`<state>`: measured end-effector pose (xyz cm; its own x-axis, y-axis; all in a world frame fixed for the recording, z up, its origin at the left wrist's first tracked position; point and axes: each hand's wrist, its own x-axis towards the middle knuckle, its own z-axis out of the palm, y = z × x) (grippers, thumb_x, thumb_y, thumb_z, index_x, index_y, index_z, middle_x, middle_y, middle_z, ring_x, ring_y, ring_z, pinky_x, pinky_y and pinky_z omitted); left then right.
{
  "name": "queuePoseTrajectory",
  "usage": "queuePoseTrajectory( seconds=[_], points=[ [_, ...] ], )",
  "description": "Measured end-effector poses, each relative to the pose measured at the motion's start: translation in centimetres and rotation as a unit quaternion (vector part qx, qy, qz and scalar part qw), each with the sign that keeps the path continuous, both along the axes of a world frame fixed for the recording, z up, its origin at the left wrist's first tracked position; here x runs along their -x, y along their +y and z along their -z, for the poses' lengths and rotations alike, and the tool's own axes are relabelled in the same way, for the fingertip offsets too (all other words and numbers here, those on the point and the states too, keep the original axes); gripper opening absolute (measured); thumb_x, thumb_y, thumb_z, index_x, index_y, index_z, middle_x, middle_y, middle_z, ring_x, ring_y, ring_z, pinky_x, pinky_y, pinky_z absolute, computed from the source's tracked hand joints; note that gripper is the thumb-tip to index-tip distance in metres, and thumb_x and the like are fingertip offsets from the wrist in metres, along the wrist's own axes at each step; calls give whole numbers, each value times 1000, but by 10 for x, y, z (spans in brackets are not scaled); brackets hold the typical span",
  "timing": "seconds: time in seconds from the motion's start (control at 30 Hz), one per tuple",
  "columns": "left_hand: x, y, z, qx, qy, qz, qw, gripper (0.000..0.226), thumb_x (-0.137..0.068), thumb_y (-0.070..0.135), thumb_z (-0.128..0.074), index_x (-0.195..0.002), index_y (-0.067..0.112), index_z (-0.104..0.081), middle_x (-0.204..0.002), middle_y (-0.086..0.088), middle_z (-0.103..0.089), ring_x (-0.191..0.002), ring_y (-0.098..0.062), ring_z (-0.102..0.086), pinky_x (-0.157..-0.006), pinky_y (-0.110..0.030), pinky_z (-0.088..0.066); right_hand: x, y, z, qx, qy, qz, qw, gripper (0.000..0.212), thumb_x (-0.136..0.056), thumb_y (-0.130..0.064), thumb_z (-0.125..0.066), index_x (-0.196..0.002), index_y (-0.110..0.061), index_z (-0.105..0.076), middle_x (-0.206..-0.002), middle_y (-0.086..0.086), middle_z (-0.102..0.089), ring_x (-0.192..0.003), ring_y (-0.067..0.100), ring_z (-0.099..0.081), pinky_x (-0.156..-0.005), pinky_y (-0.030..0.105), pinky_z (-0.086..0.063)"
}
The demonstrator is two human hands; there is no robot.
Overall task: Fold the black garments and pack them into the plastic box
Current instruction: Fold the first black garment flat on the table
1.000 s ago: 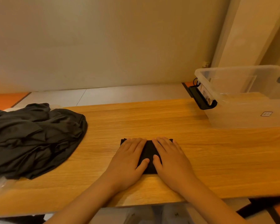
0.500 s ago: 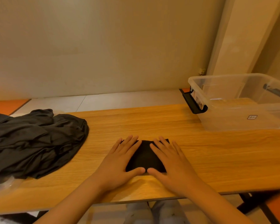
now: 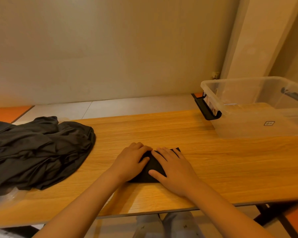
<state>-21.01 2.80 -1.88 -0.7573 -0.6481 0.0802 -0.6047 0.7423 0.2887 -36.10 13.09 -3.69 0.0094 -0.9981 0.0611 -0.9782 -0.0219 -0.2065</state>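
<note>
Garments first, far left: a loose heap of unfolded black garments (image 3: 38, 152) sprawls over the left end of the desk (image 3: 222, 169), waiting its turn. Centre now, near the front edge: the left hand (image 3: 129, 162) sits palm down on the left half of a small folded black garment (image 3: 151, 170). Its knuckles are raised, its fingers bent with the tips at the cloth's far edge, and its thumb lies on top. Whether that grip has hooked under the edge, I cannot tell. Touching alongside, the right hand (image 3: 174, 170) lies flat on the right half, fingers straight and a little spread, pressing down and clamping nothing. This reads as the last press on a finished fold. Far right, well apart from the packet, the clear plastic box (image 3: 248, 129) stands open-topped at the desk's back corner, black latch handle (image 3: 207, 109) facing in, with nothing dark showing through its walls. Next move, by my call: get fingers under both ends, lift the packet without letting it spring open, and carry it right into the box.
</note>
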Motion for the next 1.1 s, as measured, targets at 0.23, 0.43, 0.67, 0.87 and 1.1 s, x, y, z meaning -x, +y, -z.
queuePoseTrajectory(
  seconds=[0.23, 0.43, 0.67, 0.87, 1.1],
  points=[
    [2, -1, -15, -128, -67, -59, 988, 37, -93, 33, -57, -128, 24, -51, -128, 0, -55, -116, -16, -50, -93, -30, -44, 3, 13, -10, -10, 2, -68, 998, 81, -84, -76, -14, -153, -34, -14, -161, -11, -3, -147, 7, 6, -117, 30, 12],
    [-7, 12, -18, -187, -82, -65, 977, 36, -94, 35, -55, -128, 24, -46, -128, -3, -57, -100, -13, -55, -81, -26, -50, -21, 44, 13, 62, 60, -97, 992, 101, -74, -88, -28, -148, -19, -35, -153, -3, -36, -142, 12, -29, -116, 40, -26],
    [-30, 30, -21, -237, -75, -68, 966, 42, -89, 42, -62, -125, 28, -46, -114, 0, -60, -98, -14, -59, -82, -28, -50, -27, 66, 30, 191, 58, -104, 974, 75, -67, -62, -71, -128, -20, -60, -132, -2, -60, -124, 14, -55, -99, 33, -48],
    [-54, 55, -13, -270, 140, 0, 953, 53, -87, -2, -56, -128, 31, -51, -132, 16, -49, -125, -1, -45, -98, -18, -35, -20, 83, 33, 256, 27, -126, 958, 49, -70, -25, -72, -119, -22, -67, -123, -5, -66, -115, 12, -60, -87, 31, -51],
    [-53, 68, -36, -476, 265, 49, 837, 74, -85, 75, -36, -116, 13, -62, -100, 8, -69, -94, -6, -63, -83, -17, -44, -7, 64, -53, -66, -378, 11, 923, 16, -94, -32, -58, -107, -29, -67, -100, -7, -69, -94, 10, -64, -84, 30, -51]
  ],
)
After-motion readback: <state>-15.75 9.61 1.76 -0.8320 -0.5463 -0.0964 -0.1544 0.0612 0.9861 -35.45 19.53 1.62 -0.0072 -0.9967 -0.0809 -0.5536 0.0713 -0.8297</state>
